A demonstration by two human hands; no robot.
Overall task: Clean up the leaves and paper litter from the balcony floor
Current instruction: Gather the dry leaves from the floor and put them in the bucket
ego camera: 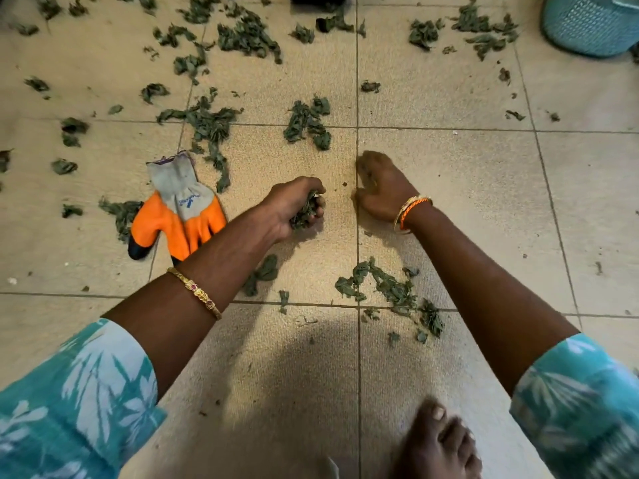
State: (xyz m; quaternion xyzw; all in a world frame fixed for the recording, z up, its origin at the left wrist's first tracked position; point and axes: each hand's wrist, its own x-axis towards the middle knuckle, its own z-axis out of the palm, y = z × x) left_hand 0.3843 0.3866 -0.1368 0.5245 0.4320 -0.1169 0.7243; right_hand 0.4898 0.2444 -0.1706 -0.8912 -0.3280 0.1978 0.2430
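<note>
Dried green leaves lie scattered over the beige tiled floor (449,188). My left hand (294,205) is at the centre, closed around a handful of leaves (306,212). My right hand (380,186) rests palm down on the tile just to its right, fingers curled over a few leaf bits; I cannot tell whether it grips them. A clump of leaves (307,122) lies just beyond both hands. Another loose trail of leaves (394,292) lies under my right forearm. Denser leaf litter (242,32) covers the far floor.
An orange and grey work glove (179,209) lies on the floor left of my left hand. A turquoise basket (591,22) stands at the far right corner. My bare foot (439,444) is at the bottom edge.
</note>
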